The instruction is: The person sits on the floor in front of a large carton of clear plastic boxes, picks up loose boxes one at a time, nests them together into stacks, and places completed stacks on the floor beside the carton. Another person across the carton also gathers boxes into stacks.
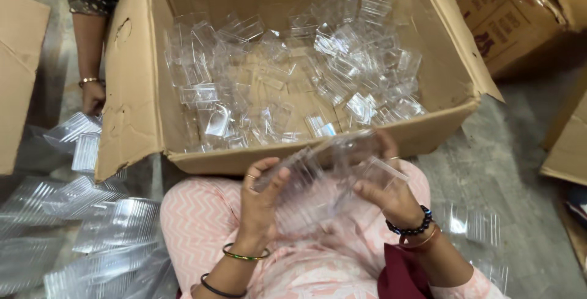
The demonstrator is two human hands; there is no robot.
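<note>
Both of my hands are up over my lap, closed on one stack of clear plastic pieces [330, 155] that runs between them. Left hand [260, 198] curls around the near end of the stack, thumb on one side and fingers wrapped over the other, a ring on one finger and a green bangle at the wrist. My right hand [391, 192] holds the far end, fingers pinched around a single clear box-shaped piece at the edge of the stack, with a dark bead bracelet on that wrist. The stack hangs just in front of the near wall of a big open cardboard box [140, 115], which sits on the floor against my knees and holds a loose heap of small clear plastic boxes [287, 79]. To my left, flat ribbed clear trays [92, 213] lie piled on the floor. Another person's hand [93, 96], wearing a bangle, reaches down beside the box's left flap, near those trays.
</note>
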